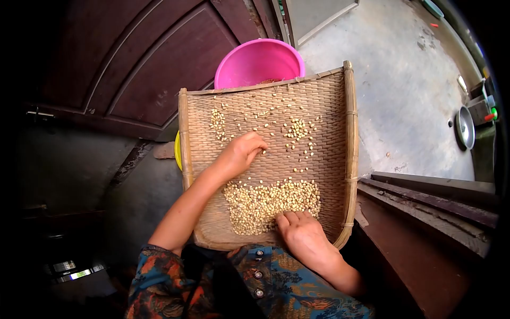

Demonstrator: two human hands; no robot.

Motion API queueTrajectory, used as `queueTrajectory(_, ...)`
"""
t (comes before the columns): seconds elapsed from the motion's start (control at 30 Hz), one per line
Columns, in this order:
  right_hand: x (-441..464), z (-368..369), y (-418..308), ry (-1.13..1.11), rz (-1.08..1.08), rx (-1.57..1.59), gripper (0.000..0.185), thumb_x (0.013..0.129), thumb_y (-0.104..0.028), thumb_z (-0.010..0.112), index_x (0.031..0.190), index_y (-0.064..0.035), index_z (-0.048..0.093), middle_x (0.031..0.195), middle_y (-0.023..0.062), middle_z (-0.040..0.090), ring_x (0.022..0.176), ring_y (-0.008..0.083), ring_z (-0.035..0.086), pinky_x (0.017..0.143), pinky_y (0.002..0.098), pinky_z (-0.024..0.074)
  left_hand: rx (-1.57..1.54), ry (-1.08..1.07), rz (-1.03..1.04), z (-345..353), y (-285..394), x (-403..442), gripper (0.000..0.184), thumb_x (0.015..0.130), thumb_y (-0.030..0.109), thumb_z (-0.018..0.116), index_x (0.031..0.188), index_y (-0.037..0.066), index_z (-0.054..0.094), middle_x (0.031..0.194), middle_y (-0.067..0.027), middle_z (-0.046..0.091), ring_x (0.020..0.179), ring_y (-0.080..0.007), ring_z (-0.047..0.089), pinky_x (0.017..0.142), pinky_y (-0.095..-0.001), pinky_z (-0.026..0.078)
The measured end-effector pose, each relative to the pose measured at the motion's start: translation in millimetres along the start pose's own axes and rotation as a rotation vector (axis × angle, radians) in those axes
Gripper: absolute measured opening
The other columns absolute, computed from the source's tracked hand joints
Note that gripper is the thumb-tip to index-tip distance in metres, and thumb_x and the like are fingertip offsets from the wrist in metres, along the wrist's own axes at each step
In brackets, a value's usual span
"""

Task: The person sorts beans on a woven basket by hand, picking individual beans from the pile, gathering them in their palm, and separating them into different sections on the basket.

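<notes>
A woven bamboo winnowing tray (212,196) rests in front of my body, with pale yellow-tan beans on it. The main heap of beans (260,204) lies at the near side. My left hand (241,153) is over the middle of the tray, its fingers closed in a pinch and one bean right at the fingertips; what is between them is hidden. My right hand (304,231) is at the heap's near right edge, fingers bent together with their tips among the beans. A small cluster of beans (298,128) lies at the far right, another group (217,123) at the far left.
Behind the tray's far edge stands a pink basin (260,61) with something brownish inside. A yellow rim (178,150) shows at the left. A dark wooden door (159,58) is at the upper left; a metal bowl (465,127) is at the right. Door-frame timber (425,207) runs along the right.
</notes>
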State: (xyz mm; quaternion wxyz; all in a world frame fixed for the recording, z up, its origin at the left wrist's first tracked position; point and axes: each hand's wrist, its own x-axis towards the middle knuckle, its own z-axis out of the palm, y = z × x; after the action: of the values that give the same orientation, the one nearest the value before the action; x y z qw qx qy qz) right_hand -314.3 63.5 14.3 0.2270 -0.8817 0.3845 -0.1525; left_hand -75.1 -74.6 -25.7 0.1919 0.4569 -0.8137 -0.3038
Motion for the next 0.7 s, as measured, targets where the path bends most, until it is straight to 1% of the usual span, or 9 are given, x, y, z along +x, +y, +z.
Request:
queueTrajectory(0.03,0,0,0,-0.004,0.002,0.002,0.015,0.075,-0.007,0.057,0.089,-0.0030,0.058,0.078,0.0077,0.058,0.075,0.0219,0.060,0.071,0.0324,0.0490,-0.009,0.008,0.005,-2,1,-2,0.016,0.084,-0.002,0.066,0.099,0.001,0.065,0.093,-0.0113,0.061,0.085,-0.0255,0.064,0.075,-0.0334,0.052)
queueTrajectory(0.07,0,-1,1,-0.043,0.019,0.013,0.018,0.077,-0.007,0.056,0.094,-0.0018,0.059,0.081,0.0085,0.059,0.078,0.0230,0.061,0.073,0.0334,0.0495,-0.017,0.018,0.010,-3,2,-3,0.017,0.084,-0.002,0.067,0.100,0.001,0.065,0.093,-0.0108,0.061,0.084,-0.0247,0.064,0.075,-0.0328,0.052)
queueTrajectory(0.13,-1,-2,3,-0.123,0.050,0.035,0.025,0.081,-0.007,0.055,0.105,0.0006,0.060,0.087,0.0103,0.061,0.083,0.0253,0.062,0.078,0.0353,0.0504,-0.068,-0.056,-0.115,-9,15,-1,0.018,0.082,-0.001,0.069,0.099,0.001,0.064,0.094,-0.0123,0.061,0.086,-0.0293,0.064,0.076,-0.0357,0.052)
queueTrajectory(0.17,-1,-3,3,-0.125,0.053,0.033,0.026,0.081,-0.007,0.055,0.105,0.0008,0.060,0.088,0.0106,0.062,0.083,0.0254,0.062,0.078,0.0354,0.0504,-0.095,-0.091,-0.178,-10,20,0,0.019,0.081,0.000,0.069,0.099,0.001,0.064,0.095,-0.0130,0.062,0.087,-0.0317,0.064,0.077,-0.0371,0.052)
queueTrajectory(0.27,-1,-5,3,-0.135,0.057,0.029,0.028,0.080,-0.006,0.054,0.106,0.0015,0.060,0.089,0.0114,0.062,0.084,0.0260,0.062,0.079,0.0356,0.0505,0.012,-0.055,-0.104,4,14,-1,0.021,0.079,0.003,0.073,0.098,0.002,0.064,0.096,-0.0125,0.062,0.087,-0.0303,0.064,0.077,-0.0368,0.052)
queueTrajectory(0.37,0,-7,2,-0.144,0.059,0.029,0.029,0.079,-0.005,0.054,0.106,0.0021,0.059,0.089,0.0120,0.062,0.085,0.0265,0.062,0.079,0.0361,0.0505,0.029,-0.011,-0.048,8,6,0,0.024,0.081,0.002,0.073,0.103,0.002,0.065,0.094,-0.0076,0.062,0.075,-0.0173,0.060,0.069,-0.0290,0.051)
queueTrajectory(0.47,0,-9,0,-0.143,0.062,0.025,0.029,0.079,-0.005,0.054,0.107,0.0024,0.059,0.090,0.0123,0.062,0.085,0.0269,0.062,0.080,0.0363,0.0505,0.000,-0.007,-0.070,10,4,1,0.026,0.080,0.002,0.075,0.103,0.002,0.064,0.093,-0.0071,0.061,0.075,-0.0161,0.060,0.069,-0.0289,0.051)
queueTrajectory(0.57,0,-9,1,-0.142,0.061,0.025,0.029,0.079,-0.005,0.054,0.107,0.0023,0.059,0.090,0.0125,0.062,0.085,0.0271,0.062,0.080,0.0365,0.0505,-0.019,0.045,-0.199,11,11,1,0.025,0.079,0.002,0.076,0.101,0.002,0.064,0.091,-0.0074,0.060,0.075,-0.0161,0.059,0.068,-0.0289,0.051)
queueTrajectory(0.7,-1,-9,1,-0.159,0.069,0.039,0.029,0.079,-0.005,0.054,0.107,0.0024,0.059,0.090,0.0128,0.062,0.086,0.0271,0.063,0.081,0.0367,0.0505,0.023,0.041,-0.208,10,16,3,0.024,0.079,0.002,0.076,0.100,0.001,0.064,0.090,-0.0074,0.060,0.075,-0.0157,0.059,0.068,-0.0288,0.051)
